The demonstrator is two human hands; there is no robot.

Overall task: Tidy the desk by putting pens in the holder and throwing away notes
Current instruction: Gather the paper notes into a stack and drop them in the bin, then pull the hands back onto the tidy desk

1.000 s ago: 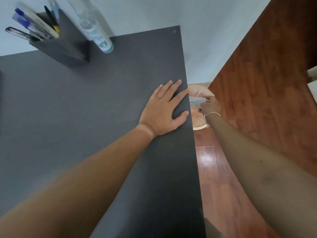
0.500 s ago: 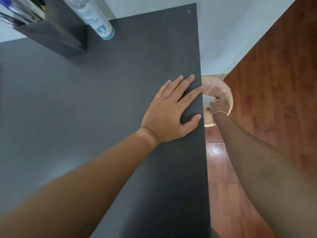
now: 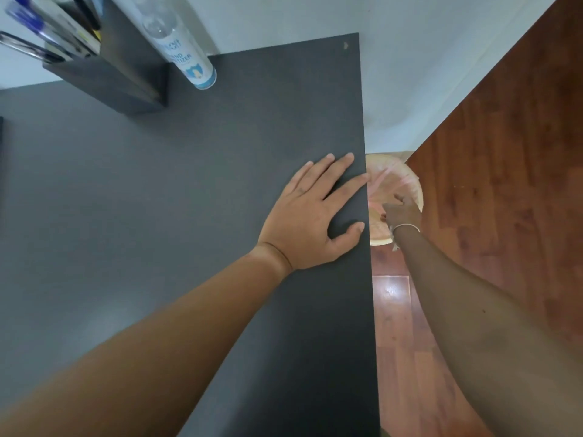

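My left hand [image 3: 312,216] lies flat, fingers spread, on the dark grey desk [image 3: 157,190] at its right edge. My right hand [image 3: 402,212] hangs past that edge, over a pale round waste basket [image 3: 414,182] on the floor, fingers loosely down and apart, wearing a thin bracelet. No note shows in that hand. The black pen holder [image 3: 126,80] stands at the desk's far left with several pens [image 3: 41,36] in it.
A hand sanitizer bottle [image 3: 184,52] stands right of the holder. Reddish wood floor [image 3: 504,200] runs along the right of the desk, and a white wall is behind. A dark object's edge [image 3: 1,146] shows at the far left.
The white note seen in my right hand over the basket is out of sight now, and the hand has dropped a little lower. My left hand has stayed flat on the desk.
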